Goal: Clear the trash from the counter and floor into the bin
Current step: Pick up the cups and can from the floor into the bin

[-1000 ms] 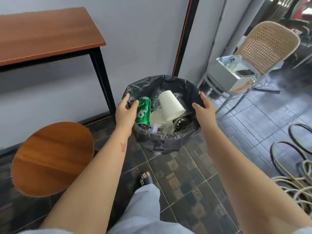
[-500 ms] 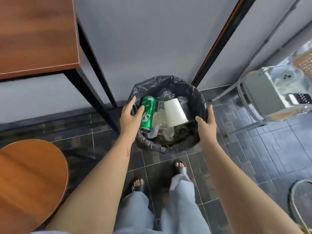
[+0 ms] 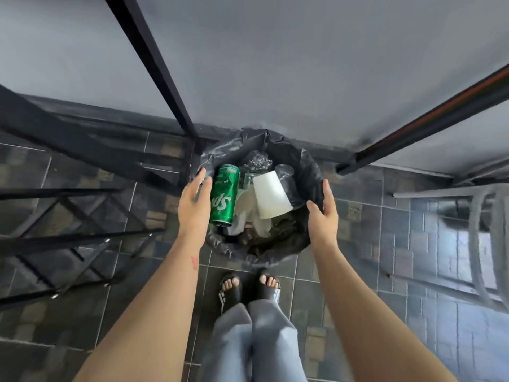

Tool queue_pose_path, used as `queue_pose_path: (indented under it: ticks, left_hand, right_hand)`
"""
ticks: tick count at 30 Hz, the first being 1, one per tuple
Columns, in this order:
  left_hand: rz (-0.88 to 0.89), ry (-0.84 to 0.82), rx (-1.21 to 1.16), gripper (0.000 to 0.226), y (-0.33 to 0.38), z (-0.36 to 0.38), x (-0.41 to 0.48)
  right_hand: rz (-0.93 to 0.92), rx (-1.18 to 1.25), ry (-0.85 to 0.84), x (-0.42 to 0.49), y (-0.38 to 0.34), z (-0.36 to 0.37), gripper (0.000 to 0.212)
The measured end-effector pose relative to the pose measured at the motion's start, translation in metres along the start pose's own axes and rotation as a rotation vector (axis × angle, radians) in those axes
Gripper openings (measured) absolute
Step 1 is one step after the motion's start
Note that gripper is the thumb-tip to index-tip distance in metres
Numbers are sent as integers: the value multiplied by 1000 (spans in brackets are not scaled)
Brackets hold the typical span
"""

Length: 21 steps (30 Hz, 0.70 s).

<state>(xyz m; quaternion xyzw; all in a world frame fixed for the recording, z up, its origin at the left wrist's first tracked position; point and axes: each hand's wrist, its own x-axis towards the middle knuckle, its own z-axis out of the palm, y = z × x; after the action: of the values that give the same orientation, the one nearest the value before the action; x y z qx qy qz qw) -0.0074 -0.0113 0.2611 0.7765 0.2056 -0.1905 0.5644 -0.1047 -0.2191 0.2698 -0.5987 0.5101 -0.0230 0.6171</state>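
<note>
Round bin lined with a black plastic bag (image 3: 312, 172) is at frame centre, by the foot of the grey wall (image 3: 275, 64). Inside it, a green soda can (image 3: 224, 195) lies at left and a white paper cup (image 3: 271, 195) on its side at right. The left hand (image 3: 194, 205) is flat against the left rim, fingers straight. The right hand (image 3: 323, 213) is on the right rim, fingers straight, with the thumb apparently inside the liner.

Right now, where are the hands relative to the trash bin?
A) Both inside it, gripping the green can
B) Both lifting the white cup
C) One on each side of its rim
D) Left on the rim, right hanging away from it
C: the left hand lies against the left rim of the trash bin beside the green can, the right hand lies against the right rim, and neither holds any trash.
</note>
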Motion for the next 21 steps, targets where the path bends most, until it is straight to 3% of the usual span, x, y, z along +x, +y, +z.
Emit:
queue_pose_path:
  ticks: [15,21]
  left_hand:
    - [-53,191,-17,43,-144,70,179]
    - [39,189,53,46,-192,76,208]
  right_hand:
    - [-26,7,-42,187,132,110,54]
    - [-91,-82,-88,217,175,131,54]
